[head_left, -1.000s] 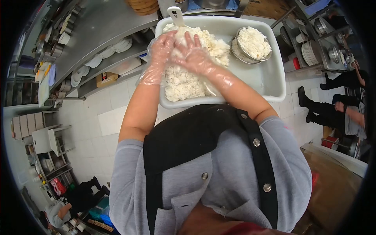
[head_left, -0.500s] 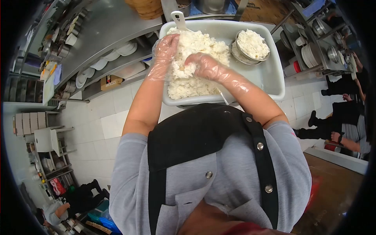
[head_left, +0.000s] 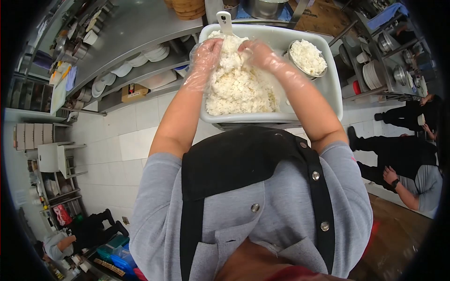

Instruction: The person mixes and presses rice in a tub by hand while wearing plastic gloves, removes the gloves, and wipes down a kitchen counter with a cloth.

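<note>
A large white tub (head_left: 335, 89) holds a broad heap of cooked white rice (head_left: 241, 91). My left hand (head_left: 207, 55), in a clear plastic glove, curls its fingers into the left side of the heap's far part. Opposite it, my right hand (head_left: 260, 55), gloved the same way, has its bent fingers against the rice, with a clump between both hands. Some of the fingertips are hidden. Just beyond my hands a white rice paddle (head_left: 225, 22) stands in the rice, handle up. To the right of my right hand, a metal bowl (head_left: 323, 71) full of rice sits inside the tub.
A steel counter (head_left: 136, 28) with plates (head_left: 154, 53) on its lower shelf runs along the left. Bamboo steamers (head_left: 189, 9) and a metal pot (head_left: 263, 8) stand beyond the tub. Other people (head_left: 398, 152) are at the right, and a person (head_left: 89, 236) is at lower left.
My right hand has moved away from me, from the middle of the heap to its far part, level with my left hand. The left hand stays at the heap's left side.
</note>
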Available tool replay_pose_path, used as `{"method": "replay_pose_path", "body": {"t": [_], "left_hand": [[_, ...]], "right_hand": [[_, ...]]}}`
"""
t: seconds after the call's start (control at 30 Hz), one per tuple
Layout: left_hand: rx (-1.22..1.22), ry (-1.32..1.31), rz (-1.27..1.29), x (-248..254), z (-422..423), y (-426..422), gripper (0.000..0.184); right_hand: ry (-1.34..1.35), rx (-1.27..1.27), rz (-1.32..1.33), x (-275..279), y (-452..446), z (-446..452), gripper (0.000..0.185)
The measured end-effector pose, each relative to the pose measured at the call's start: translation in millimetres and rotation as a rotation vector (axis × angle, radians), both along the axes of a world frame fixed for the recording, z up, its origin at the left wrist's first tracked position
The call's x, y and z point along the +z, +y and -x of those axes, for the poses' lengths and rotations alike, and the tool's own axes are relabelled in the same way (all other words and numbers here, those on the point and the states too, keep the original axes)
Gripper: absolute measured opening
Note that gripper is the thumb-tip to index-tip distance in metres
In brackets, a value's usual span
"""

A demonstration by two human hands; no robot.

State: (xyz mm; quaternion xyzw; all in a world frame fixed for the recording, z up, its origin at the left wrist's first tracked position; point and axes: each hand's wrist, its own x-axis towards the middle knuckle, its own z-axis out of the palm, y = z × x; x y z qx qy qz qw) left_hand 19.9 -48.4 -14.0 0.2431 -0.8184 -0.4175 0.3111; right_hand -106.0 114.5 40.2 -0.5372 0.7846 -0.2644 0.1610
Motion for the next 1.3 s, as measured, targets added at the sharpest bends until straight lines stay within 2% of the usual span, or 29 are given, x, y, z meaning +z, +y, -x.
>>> {"method": "replay_pose_path", "body": {"t": [0.03, 0.13, 0.2, 0.27, 0.3, 0.37, 0.4, 0.47, 0.57, 0.6, 0.63, 0.67, 0.77, 0.8, 0.87, 0.9, 0.93, 0.97, 1.0, 1.07, 1.1, 1.17, 1.3], "left_hand": [[0.004, 0.000, 0.052, 1, 1, 1, 0.027], [-0.068, 0.025, -0.065, 0, 1, -1, 0.027], [-0.102, -0.011, -0.049, -1, 0, -2, 0.027], [-0.125, 0.014, -0.026, 1, -3, 0, 0.028], [-0.142, -0.008, 0.002, 1, -2, -3, 0.029], [-0.137, -0.031, 0.022, 8, -3, -1, 0.029], [-0.128, -0.051, 0.040, 10, -4, 1, 0.029], [-0.104, -0.072, 0.019, 12, -4, 0, 0.029], [-0.057, -0.098, -0.053, 8, 0, -1, 0.028], [-0.032, -0.100, -0.110, 6, 2, -2, 0.028], [-0.026, -0.099, -0.108, 5, 3, -3, 0.028], [-0.035, -0.081, -0.123, 4, 3, -3, 0.028], [-0.032, -0.096, -0.110, 10, 0, -2, 0.027], [-0.026, -0.118, -0.083, 12, -1, 1, 0.027], [-0.027, -0.099, -0.132, 4, 3, -2, 0.027], [-0.023, -0.076, -0.174, 0, 5, -3, 0.027], [-0.025, -0.071, -0.182, -2, 5, -3, 0.027], [-0.028, -0.054, -0.192, -1, 4, -2, 0.026], [-0.031, -0.038, -0.200, 5, 3, 1, 0.026], [-0.009, -0.099, -0.176, 18, -1, 9, 0.025], [0.008, -0.114, -0.137, 19, -1, 10, 0.024], [0.008, -0.125, -0.059, 20, 0, 9, 0.023], [0.002, -0.099, -0.088, 24, -1, 14, 0.021]], "right_hand": [[0.134, 0.087, -0.001, -5, -1, 0, 0.042], [0.019, -0.032, 0.039, -9, 0, -33, 0.037], [0.054, -0.066, 0.032, 11, 6, -40, 0.033], [0.080, -0.086, -0.215, 29, 5, -36, 0.043], [0.076, -0.090, -0.214, 28, 5, -29, 0.043], [0.187, -0.139, -0.142, 25, 6, -6, 0.056], [0.186, -0.134, -0.146, 10, 4, 15, 0.056], [0.030, -0.200, 0.034, -34, 1, 55, 0.058], [-0.071, -0.326, -0.114, -45, 5, 63, 0.055], [0.259, -0.102, -0.214, -105, 0, 93, 0.053], [0.719, 0.107, -0.271, -164, -4, 123, 0.052], [1.113, 0.261, -0.221, -221, -9, 152, 0.052], [0.252, -0.030, -0.561, -69, 6, 62, 0.055], [0.245, -0.029, -0.566, -93, 8, 68, 0.055], [0.079, -0.103, -0.341, -149, 12, 91, 0.062], [0.083, -0.107, -0.349, -127, 21, 80, 0.062], [-0.397, -0.302, -0.304, -75, 33, 49, 0.062], [-0.879, -0.494, -0.240, -47, 40, 32, 0.063], [-0.877, -0.499, -0.242, -50, 43, 37, 0.063], [-0.796, -0.301, -0.362, -57, 49, 48, 0.060], [-0.796, -0.317, -0.356, -49, 53, 45, 0.060], [-0.749, -0.255, -0.297, -25, 57, 26, 0.059], [-0.727, -0.241, -0.156, -42, 55, 7, 0.059]]}}
